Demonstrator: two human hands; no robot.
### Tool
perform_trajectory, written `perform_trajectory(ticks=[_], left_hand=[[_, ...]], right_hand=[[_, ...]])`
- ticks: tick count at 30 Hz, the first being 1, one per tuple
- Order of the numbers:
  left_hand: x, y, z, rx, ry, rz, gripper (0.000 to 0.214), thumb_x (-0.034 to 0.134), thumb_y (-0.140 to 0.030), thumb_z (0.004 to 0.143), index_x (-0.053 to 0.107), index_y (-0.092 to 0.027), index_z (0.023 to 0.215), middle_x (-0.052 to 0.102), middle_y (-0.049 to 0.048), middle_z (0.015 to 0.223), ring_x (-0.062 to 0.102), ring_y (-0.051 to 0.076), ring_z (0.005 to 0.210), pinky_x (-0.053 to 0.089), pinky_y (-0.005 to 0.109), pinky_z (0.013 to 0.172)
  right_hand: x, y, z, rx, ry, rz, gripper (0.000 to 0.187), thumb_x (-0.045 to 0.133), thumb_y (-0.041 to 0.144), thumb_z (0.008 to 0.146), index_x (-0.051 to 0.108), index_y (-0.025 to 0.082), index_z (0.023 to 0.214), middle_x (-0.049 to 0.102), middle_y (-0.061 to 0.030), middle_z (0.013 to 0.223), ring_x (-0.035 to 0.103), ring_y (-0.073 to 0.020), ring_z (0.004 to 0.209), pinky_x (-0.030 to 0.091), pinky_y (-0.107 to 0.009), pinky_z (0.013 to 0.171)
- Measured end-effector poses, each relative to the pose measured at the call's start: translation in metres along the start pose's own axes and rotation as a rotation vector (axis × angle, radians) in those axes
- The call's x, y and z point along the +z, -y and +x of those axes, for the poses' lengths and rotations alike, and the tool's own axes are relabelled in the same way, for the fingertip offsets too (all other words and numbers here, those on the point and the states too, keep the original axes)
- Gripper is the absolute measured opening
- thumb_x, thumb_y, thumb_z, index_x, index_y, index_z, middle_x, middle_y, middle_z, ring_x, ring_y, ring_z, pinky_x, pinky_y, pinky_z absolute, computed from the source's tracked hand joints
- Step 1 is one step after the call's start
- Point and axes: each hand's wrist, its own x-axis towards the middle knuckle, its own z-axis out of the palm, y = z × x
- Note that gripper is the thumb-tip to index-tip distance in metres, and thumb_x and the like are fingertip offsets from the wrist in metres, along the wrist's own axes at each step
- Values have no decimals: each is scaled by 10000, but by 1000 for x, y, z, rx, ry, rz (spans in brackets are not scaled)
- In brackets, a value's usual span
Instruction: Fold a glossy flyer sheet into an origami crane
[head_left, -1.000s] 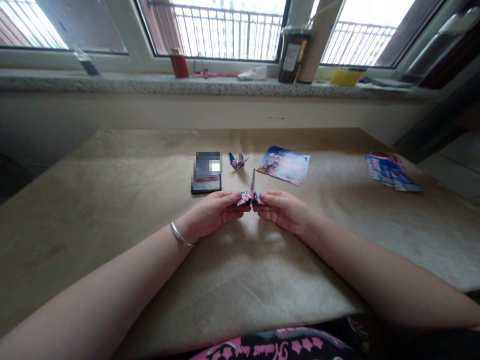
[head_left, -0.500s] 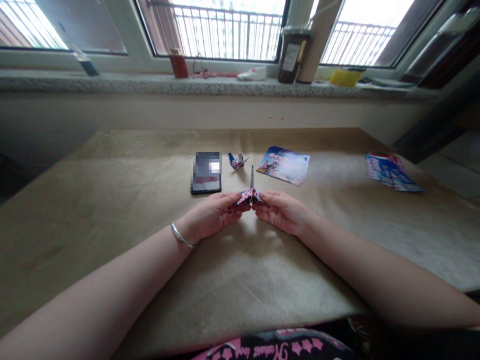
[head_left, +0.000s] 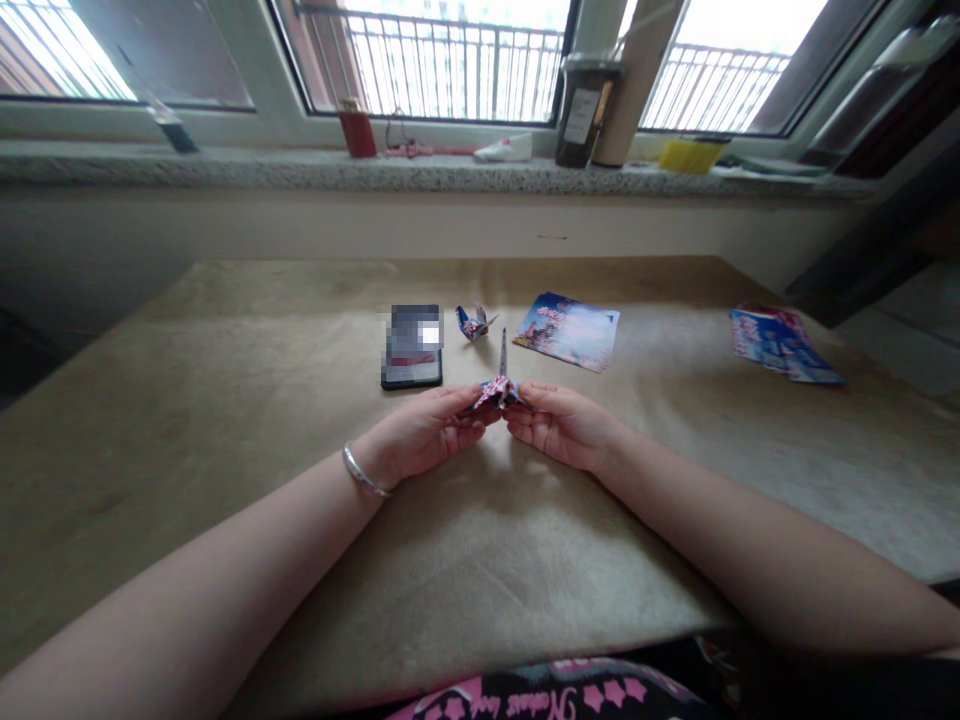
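Observation:
Between my two hands is a folded paper crane (head_left: 498, 391) in blue, red and white print, one narrow point sticking up and away from me. My left hand (head_left: 435, 428), with a silver bangle at the wrist, pinches its left wing. The right wing is pinched by my right hand (head_left: 562, 424). My fingers cover the wing ends. Just beyond, a second paper crane (head_left: 474, 322) of similar print stands on the table. A phone (head_left: 412, 347), its screen blurred out, lies left of that crane. To its right lies a stack of printed paper sheets (head_left: 570, 332).
More printed sheets (head_left: 784, 345) lie fanned out on the right of the tan table (head_left: 300, 300). Behind it, a stone windowsill (head_left: 262, 168) holds a red container (head_left: 357, 130), a dark lidded jar (head_left: 585, 112) and a yellow item (head_left: 694, 154).
The held crane's middle looks slightly flatter and its wings spread a little more. My right fingers have shifted slightly left. The things on the table have stayed put.

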Motion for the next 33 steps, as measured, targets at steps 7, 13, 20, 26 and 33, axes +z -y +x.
perform_trajectory(ticks=[7,13,20,26,33], left_hand=[[3,1,0,5,-34,-35,128,564,-191,891,671,-126,872,693,58,802,644,93,707,498,161,622],[2,1,2,7,-37,-39,147,574,-237,890,661,-123,858,688,56,776,647,99,686,519,187,649],[1,0,-2,4,4,-18,111,596,-196,874,674,-118,867,697,59,805,655,93,711,508,159,645],[2,-2,-3,-51,29,-34,124,563,-142,884,683,-111,888,706,69,846,657,89,719,514,154,642],[3,1,1,1,-92,-96,153,535,-205,912,652,-117,867,686,58,811,656,106,726,538,206,689]], right_hand=[[1,2,0,6,-37,6,94,680,282,779,661,196,812,701,-15,745,636,-125,714,499,-258,704],[0,4,0,22,-26,-9,116,667,306,796,662,191,810,696,-22,715,635,-133,690,504,-272,700],[1,4,-1,71,-28,87,55,690,231,770,682,179,787,704,-3,709,634,-96,662,491,-212,660],[2,2,-1,46,7,107,101,716,212,748,683,149,820,710,-10,733,642,-85,669,496,-194,664],[9,7,-1,127,-126,179,210,519,241,914,672,174,786,702,6,660,643,-76,631,485,-191,640]])
